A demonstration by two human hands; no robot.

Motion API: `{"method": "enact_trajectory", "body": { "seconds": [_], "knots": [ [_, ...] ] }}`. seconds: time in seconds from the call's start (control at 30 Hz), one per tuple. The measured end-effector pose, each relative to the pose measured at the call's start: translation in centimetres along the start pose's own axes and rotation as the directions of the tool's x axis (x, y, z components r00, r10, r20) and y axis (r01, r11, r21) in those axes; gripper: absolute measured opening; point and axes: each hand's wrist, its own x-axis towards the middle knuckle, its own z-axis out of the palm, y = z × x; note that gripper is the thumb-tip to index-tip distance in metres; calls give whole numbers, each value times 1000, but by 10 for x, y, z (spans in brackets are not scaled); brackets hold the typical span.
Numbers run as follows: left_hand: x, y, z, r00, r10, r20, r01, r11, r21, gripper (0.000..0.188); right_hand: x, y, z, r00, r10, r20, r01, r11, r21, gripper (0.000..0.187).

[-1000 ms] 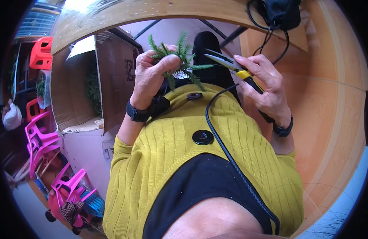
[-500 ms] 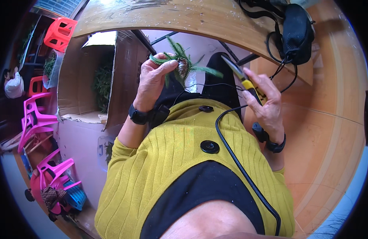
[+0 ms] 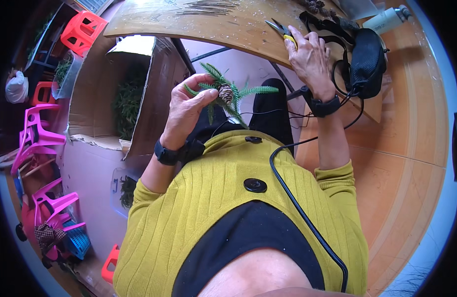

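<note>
My left hand [image 3: 186, 106] pinches a green artificial pine sprig [image 3: 259, 90] between thumb and fingers, above my lap. A brown pine cone [image 3: 225, 93] sits at the middle of the sprig, among its spread branches. Over the near edge of the wooden table [image 3: 213, 30], my right hand [image 3: 309, 58] is closed on pliers with yellow handles [image 3: 289, 39]. Their jaws point away to the left, slightly apart, low over or on the tabletop. My palm hides most of the handles.
Thin brown sticks [image 3: 208, 7], small cones [image 3: 316, 7], a black pouch [image 3: 366, 59] and a white bottle [image 3: 384, 21] are on the table. A cardboard box [image 3: 90, 111] of greenery stands at left, near pink stools [image 3: 36, 133]. A black cable [image 3: 307, 208] crosses my front.
My right hand has carried the pliers forward from above my lap to the tabletop. The left hand still holds the sprig and cone, slightly lower and turned a little.
</note>
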Motion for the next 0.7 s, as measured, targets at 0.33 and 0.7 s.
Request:
{"method": "enact_trajectory", "body": {
  "seconds": [0.33,0.7],
  "knots": [
    [3,-6,10,996,88,-10,-88,996,20,25,-35,-49,-30,927,-350,-137,355,694,627,53],
    [11,-7,36,1000,-7,12,8,999,-53,26,-77,-54,-41,961,-277,0,164,569,806,59]
  ]
}}
